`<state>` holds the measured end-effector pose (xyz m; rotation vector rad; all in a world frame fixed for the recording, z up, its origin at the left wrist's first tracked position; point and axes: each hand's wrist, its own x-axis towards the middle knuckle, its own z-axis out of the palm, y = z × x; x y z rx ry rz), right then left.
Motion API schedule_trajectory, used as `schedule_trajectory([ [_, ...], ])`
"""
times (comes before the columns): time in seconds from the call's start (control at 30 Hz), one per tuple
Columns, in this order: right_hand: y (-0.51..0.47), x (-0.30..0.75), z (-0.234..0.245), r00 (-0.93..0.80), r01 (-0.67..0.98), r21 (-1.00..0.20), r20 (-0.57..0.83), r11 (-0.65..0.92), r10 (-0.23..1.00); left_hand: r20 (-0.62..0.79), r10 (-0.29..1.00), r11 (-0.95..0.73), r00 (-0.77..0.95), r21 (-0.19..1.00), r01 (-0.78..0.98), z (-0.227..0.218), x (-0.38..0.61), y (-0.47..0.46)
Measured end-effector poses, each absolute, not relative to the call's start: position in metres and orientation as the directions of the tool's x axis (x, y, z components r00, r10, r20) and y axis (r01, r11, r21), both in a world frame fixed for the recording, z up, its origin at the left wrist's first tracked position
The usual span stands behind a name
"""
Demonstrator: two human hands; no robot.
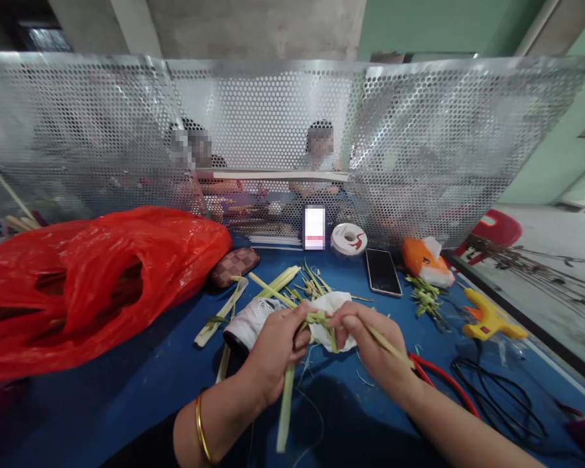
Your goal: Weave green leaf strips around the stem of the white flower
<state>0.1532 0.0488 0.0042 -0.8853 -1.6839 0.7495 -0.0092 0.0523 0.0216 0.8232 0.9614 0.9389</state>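
Note:
Pale green flat plant strips [285, 409] are bunched between my hands above the blue table. My left hand [277, 344] is closed around them, and one long strip hangs down below its fingers. Facing it, my right hand [370, 338] pinches the strips' other side, and a narrow strip [390, 348] passes back across that hand. Where the strips cross, they look folded or knotted, partly hidden by my fingers. Just behind lie crumpled white tissue [332, 302], a white cloth-like bundle [251, 318] and cut green stalks [283, 281].
A large red plastic bag [185, 253] fills the left side. Along the back stand a ribbon spool [350, 240], a phone [383, 273], an upright lit screen [314, 227] and a tissue pack [426, 260]. To the right lies a yellow glue gun [490, 315] with its cable. People sit behind a perforated metal screen [263, 104].

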Motion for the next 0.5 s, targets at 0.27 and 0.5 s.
schedule_trajectory([
  [0.27,0.053,0.146,0.004,0.148,-0.204,-0.924,0.297,0.323,0.943,-0.319,0.941,0.339,0.115,0.888,-0.310,0.029,-0.012,0.054],
  [0.5,0.051,0.145,0.025,0.006,-0.586,-0.801,0.150,0.125,0.989,-0.200,0.977,0.212,0.075,0.953,-0.216,0.029,-0.011,0.056],
])
